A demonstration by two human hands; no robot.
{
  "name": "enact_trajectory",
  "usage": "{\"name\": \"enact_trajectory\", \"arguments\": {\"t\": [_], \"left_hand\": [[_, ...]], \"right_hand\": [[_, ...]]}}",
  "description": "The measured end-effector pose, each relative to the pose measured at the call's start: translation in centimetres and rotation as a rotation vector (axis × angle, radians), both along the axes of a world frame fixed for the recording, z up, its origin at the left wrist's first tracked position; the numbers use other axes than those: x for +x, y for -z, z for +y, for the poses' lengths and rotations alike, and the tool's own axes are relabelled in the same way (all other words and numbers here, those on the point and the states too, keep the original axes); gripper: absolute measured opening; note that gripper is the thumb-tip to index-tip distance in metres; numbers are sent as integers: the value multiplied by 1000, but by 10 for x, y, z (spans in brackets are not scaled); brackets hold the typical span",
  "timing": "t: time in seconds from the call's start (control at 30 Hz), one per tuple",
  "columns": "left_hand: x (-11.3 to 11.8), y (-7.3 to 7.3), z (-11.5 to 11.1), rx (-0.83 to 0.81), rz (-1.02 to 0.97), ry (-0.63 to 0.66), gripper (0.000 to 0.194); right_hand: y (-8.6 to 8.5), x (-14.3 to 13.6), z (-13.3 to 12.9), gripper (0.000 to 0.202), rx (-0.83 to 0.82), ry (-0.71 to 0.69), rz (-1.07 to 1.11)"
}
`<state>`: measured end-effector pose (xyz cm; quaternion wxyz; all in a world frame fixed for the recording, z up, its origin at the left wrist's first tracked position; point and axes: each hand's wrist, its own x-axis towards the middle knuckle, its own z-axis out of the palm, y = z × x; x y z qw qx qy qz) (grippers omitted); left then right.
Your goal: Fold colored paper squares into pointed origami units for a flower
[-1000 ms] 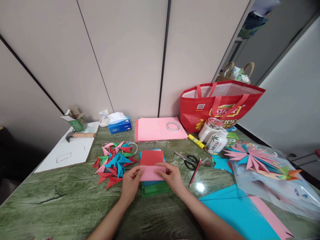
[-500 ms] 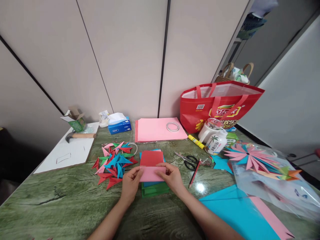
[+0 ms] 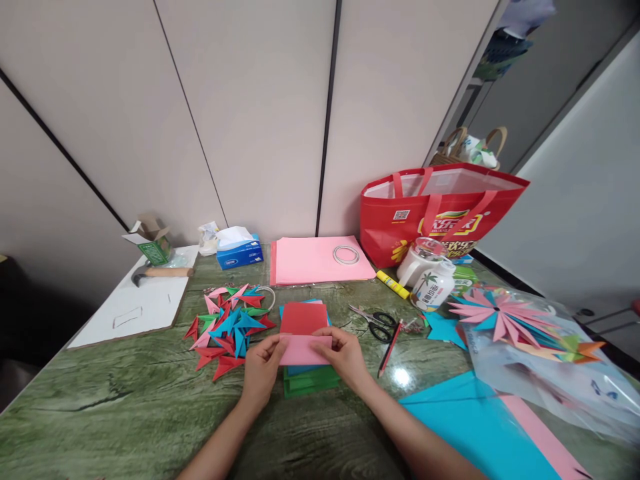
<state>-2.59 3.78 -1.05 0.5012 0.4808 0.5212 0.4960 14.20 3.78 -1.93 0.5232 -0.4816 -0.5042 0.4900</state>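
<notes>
A folded pink paper [image 3: 304, 351] is held level between my two hands. My left hand [image 3: 263, 367] pinches its left end, thumb on the near face. At the other end my right hand [image 3: 345, 357] grips it the same way, fingers behind. Just beyond and below lies a stack of coloured papers, with a red sheet [image 3: 303, 317] on top and green paper [image 3: 311, 383] at the near side. Left of the stack is a pile of folded paper points [image 3: 235, 327] in red, pink, blue and green. Scissors [image 3: 376, 323] and a pencil [image 3: 390, 348] lie to the right.
Pink sheets [image 3: 305, 260] with metal rings on them lie at the back. A glue stick [image 3: 393, 284], a white bottle [image 3: 433, 287] and a red bag [image 3: 390, 223] stand right. A tissue box [image 3: 240, 255] and a hammer [image 3: 165, 271] are left; blue paper [image 3: 475, 427] lies front right.
</notes>
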Motion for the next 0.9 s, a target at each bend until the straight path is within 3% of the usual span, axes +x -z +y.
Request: {"name": "enact_trajectory", "arguments": {"t": [0.3, 0.57, 0.9], "left_hand": [[1, -5, -1, 6, 9, -23, 27], [0, 0, -1, 24, 19, -23, 22], [0, -3, -1, 31, 25, -11, 21]], "right_hand": [[-6, -1, -1, 29, 4, -3, -12], [-4, 0, -1, 27, 15, 13, -52], [-1, 1, 2, 19, 15, -55, -26]]}}
